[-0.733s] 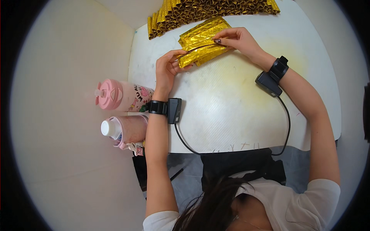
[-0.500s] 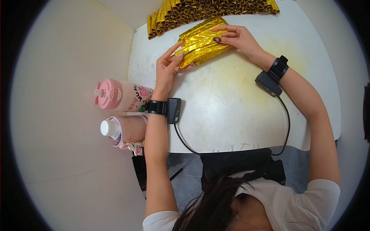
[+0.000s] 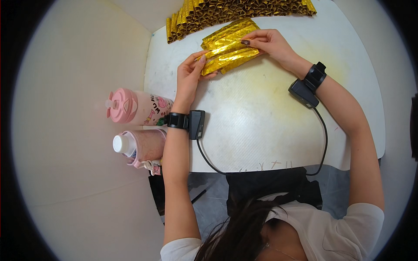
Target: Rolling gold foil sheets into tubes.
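Shiny gold foil paper (image 3: 230,46), with creases running lengthwise, lies across the far middle of the white table, between my hands. My left hand (image 3: 190,73) pinches its left end, the thumb on top and some fingers under the lower edge. At the right end my right hand (image 3: 275,47) is closed on it, with thumb and fingertips at the upper surface. More gold foil (image 3: 226,34) lies flat just beyond the part I hold, and another fold (image 3: 235,60) shows on the near side. Whether these are separate sheets I cannot tell.
Many gold foil tubes (image 3: 244,9) are piled along the table's far edge, open ends toward me. Two pink bottles, one lidded (image 3: 130,106) and one with a white cap (image 3: 146,145), are left of my left forearm. A black cable (image 3: 326,135) trails from my right wrist's device.
My left hand has shifted slightly, and its fingertips sit a little farther along the foil. The foil between my hands has folded into a narrower ridge, with a gap opening on its near side.
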`<move>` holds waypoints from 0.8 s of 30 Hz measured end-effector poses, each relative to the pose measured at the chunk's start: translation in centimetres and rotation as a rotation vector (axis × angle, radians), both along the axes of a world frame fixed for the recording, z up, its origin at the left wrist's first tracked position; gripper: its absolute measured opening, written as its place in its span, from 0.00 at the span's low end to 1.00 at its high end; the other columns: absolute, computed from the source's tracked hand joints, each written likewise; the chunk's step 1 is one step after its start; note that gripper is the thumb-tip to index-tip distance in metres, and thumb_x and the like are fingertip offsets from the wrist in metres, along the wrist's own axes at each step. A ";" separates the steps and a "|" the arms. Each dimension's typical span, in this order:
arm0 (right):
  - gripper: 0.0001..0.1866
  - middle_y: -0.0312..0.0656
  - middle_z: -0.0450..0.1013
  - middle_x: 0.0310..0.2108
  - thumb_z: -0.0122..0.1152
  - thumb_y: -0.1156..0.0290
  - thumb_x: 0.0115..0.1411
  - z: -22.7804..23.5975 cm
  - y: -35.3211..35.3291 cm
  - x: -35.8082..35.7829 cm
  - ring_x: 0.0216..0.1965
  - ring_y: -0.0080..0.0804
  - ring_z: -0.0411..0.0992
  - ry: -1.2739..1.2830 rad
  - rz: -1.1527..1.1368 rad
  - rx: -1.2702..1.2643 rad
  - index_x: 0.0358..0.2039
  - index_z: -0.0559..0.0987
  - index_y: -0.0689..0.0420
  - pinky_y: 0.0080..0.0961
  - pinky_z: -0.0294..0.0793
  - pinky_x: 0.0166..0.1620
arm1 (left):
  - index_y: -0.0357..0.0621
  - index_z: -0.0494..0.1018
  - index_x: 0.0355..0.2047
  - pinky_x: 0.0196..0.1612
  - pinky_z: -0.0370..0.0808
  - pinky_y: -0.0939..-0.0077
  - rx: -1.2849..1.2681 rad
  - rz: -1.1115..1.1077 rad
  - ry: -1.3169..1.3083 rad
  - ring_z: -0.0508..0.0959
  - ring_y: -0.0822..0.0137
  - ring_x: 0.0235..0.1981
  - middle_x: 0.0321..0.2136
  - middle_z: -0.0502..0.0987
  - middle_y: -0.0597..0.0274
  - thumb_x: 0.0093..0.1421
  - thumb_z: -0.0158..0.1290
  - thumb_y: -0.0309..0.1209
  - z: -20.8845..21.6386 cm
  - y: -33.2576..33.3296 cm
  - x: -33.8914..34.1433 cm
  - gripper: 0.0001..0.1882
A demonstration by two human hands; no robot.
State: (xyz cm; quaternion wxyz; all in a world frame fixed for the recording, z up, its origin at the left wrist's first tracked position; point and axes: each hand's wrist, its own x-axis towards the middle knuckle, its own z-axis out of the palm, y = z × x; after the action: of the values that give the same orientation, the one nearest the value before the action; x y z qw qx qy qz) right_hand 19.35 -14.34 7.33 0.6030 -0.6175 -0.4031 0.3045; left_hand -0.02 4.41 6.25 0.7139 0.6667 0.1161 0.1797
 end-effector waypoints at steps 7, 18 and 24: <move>0.14 0.35 0.72 0.44 0.51 0.67 0.65 1.0 0.1 -1.3 0.41 0.18 0.73 0.268 -0.024 0.095 0.51 0.71 0.53 0.17 0.75 0.48 | 0.37 0.68 0.51 0.36 0.81 0.79 -0.065 0.092 -0.049 0.79 0.70 0.36 0.38 0.78 0.58 0.67 0.44 0.32 0.7 -1.1 0.2 0.16; 0.16 0.41 0.74 0.40 0.55 0.71 0.62 1.2 0.2 -1.9 0.39 0.24 0.76 0.272 -0.108 0.139 0.50 0.67 0.56 0.18 0.77 0.45 | 0.40 0.69 0.49 0.40 0.80 0.74 -0.151 0.316 -0.113 0.77 0.72 0.40 0.41 0.75 0.61 0.67 0.46 0.36 1.3 -4.4 0.9 0.16; 0.16 0.38 0.75 0.32 0.55 0.74 0.61 0.7 0.4 -1.6 0.35 0.21 0.75 0.345 -0.226 0.223 0.50 0.68 0.58 0.15 0.75 0.41 | 0.39 0.68 0.49 0.40 0.80 0.74 -0.240 0.287 -0.071 0.77 0.73 0.38 0.41 0.75 0.60 0.67 0.46 0.38 0.9 -5.8 1.1 0.17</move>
State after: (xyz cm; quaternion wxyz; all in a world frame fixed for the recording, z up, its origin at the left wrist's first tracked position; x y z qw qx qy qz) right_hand 17.73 -13.97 8.04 0.7577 -0.5270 -0.2533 0.2898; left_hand 1.08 -1.38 7.15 0.7591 0.5467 0.2053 0.2877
